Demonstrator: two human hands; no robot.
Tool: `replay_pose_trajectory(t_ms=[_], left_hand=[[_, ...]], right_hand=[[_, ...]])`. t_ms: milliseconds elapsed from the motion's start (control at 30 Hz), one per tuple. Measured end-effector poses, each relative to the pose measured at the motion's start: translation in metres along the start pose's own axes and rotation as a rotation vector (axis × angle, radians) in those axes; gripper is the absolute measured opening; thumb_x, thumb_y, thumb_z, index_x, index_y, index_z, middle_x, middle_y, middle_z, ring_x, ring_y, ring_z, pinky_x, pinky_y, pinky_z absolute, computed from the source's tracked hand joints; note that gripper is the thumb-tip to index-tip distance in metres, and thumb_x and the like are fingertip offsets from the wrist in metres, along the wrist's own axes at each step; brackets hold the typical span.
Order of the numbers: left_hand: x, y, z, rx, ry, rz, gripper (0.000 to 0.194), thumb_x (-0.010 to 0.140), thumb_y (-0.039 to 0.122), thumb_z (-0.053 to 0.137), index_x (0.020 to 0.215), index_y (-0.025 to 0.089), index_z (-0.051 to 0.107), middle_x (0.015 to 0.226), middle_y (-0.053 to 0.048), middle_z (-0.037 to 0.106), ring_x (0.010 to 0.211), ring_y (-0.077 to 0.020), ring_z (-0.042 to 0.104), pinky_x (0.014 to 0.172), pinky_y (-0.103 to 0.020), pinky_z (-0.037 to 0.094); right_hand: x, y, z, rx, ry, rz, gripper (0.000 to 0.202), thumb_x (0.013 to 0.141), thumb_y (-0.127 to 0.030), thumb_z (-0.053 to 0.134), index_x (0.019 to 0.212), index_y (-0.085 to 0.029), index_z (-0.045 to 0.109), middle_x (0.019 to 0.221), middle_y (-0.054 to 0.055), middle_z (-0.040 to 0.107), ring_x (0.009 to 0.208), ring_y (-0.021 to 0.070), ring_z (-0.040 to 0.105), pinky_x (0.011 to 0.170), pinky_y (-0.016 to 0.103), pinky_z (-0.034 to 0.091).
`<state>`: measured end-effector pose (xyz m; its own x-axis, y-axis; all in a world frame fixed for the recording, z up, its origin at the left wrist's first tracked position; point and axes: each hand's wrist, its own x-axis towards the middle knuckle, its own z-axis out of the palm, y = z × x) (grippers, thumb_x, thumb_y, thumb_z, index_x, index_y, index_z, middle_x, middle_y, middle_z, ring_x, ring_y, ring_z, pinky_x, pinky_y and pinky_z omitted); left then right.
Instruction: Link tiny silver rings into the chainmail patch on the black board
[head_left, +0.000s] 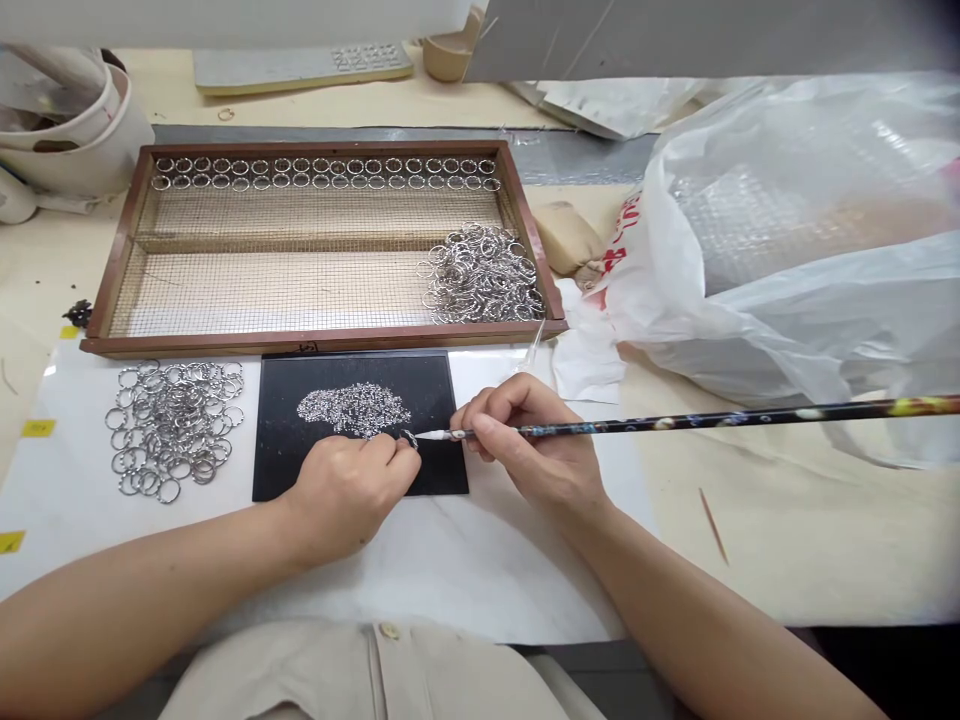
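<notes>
Across the cream surface (787,570), spread with a white sheet (450,570) and, farther back, a mesh tray (322,341) bearing 2 rows of rings (321,174). Pinching a small ring (409,438) with the left hand (351,495), grip closed, over the black board (279,455), beside tiny beads (352,408). Gripping a brush (720,420) in the right hand (544,450), white tip at the ring.

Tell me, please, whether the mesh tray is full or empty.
The tray is partly full: two rows of rings, one heap, bare mesh.
</notes>
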<state>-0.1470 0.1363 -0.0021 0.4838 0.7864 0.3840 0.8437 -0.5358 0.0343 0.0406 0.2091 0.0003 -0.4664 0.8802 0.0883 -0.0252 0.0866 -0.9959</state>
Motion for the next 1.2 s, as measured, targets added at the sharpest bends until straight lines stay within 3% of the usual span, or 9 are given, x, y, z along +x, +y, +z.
replay_pose_trajectory(t_ms=[900,1033,1200], left_hand=[[-0.0003,-0.0008,0.0016,-0.005,0.005,-0.001,0.015,0.084,0.006,0.043,0.080,0.014,0.056,0.055,0.003,0.048,0.045,-0.0108,0.043,0.041,-0.028,0.029],[-0.0007,-0.0007,0.0010,-0.007,-0.003,0.002,0.015,0.083,0.006,0.044,0.078,0.015,0.055,0.055,0.003,0.048,0.045,-0.0104,0.042,0.041,-0.027,0.028],[-0.0007,-0.0008,0.0016,-0.009,0.010,0.002,0.018,0.080,0.004,0.042,0.077,0.015,0.055,0.054,0.002,0.047,0.044,-0.0107,0.040,0.040,-0.028,0.028]], right_hand=[[0.0005,-0.0023,0.0014,-0.048,0.000,-0.002,0.019,0.086,-0.024,0.056,0.071,-0.023,0.044,0.061,-0.003,0.052,0.058,0.0144,0.051,0.056,0.032,0.041],[0.0019,-0.0013,0.0007,-0.066,0.039,0.006,0.020,0.086,-0.023,0.055,0.070,-0.023,0.043,0.062,-0.003,0.051,0.058,0.0136,0.050,0.057,0.032,0.040],[0.0059,-0.0002,0.0028,-0.248,0.116,0.031,0.020,0.084,-0.023,0.056,0.069,-0.023,0.043,0.063,-0.003,0.050,0.058,0.0134,0.049,0.055,0.030,0.039]])
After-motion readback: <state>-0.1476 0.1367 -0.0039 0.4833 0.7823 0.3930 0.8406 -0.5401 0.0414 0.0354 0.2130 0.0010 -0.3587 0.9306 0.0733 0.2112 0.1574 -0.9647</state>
